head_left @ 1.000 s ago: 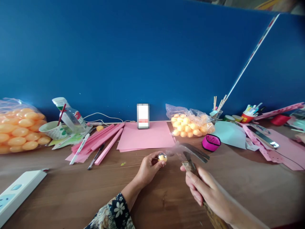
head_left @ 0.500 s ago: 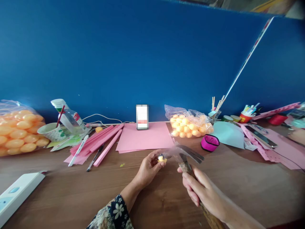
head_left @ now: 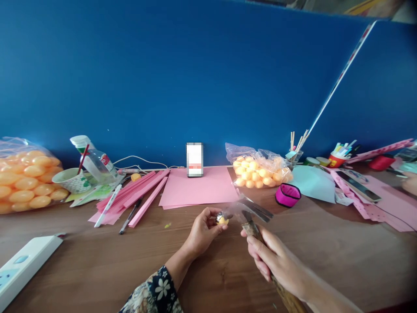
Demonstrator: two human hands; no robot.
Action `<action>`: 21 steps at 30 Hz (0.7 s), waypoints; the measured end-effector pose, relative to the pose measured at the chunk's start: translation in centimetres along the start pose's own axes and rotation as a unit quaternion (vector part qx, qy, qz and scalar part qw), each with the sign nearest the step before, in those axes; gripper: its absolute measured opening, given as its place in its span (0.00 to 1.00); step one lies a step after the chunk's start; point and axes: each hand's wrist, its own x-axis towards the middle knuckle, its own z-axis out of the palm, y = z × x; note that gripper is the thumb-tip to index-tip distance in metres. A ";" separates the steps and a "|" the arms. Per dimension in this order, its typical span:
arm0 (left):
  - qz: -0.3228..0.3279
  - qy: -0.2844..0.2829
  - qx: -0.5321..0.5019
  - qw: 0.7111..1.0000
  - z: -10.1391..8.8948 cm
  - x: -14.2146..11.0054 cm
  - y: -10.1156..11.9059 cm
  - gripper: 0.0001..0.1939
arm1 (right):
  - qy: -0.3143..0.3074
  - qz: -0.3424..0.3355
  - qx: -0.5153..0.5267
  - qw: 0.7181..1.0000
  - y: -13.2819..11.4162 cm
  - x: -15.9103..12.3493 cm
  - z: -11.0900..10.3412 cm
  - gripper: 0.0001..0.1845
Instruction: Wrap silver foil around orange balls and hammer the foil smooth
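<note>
My left hand (head_left: 202, 231) pinches a small yellow-orange ball with a shiny metal piece on it (head_left: 222, 218), held just above the wooden table (head_left: 97, 265). My right hand (head_left: 278, 263) is wrapped round the wooden handle of a hammer (head_left: 252, 214). The hammer's metal head is blurred by motion and sits right beside the ball, on its right. A floral sleeve covers my left forearm.
A pink paper sheet (head_left: 198, 187) and pink strips (head_left: 140, 193) lie behind my hands, with a phone (head_left: 194, 159) propped against the blue wall. Bags of orange balls (head_left: 260, 171) (head_left: 22, 180), a bottle (head_left: 94, 161), a paper cup (head_left: 72, 179), a magenta ring (head_left: 287, 194) and a white box (head_left: 22, 265) lie around.
The hammer head has swung left and down, closer to the ball. My right hand has shifted slightly left. My left hand keeps the ball in nearly the same place.
</note>
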 end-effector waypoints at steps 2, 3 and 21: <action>0.000 0.005 -0.003 1.000 0.0 0.0 -0.1 0.18 | 0.005 -0.008 -0.001 1.000 -0.1 -0.1 -0.1 0.21; 0.001 0.008 -0.003 1.000 0.0 0.1 -0.1 0.18 | 0.010 -0.013 -0.003 1.000 -0.1 -0.2 -0.1 0.21; 0.009 0.012 -0.006 1.000 -0.2 0.1 -0.5 0.20 | 0.013 -0.004 0.001 1.000 0.6 -0.3 0.1 0.20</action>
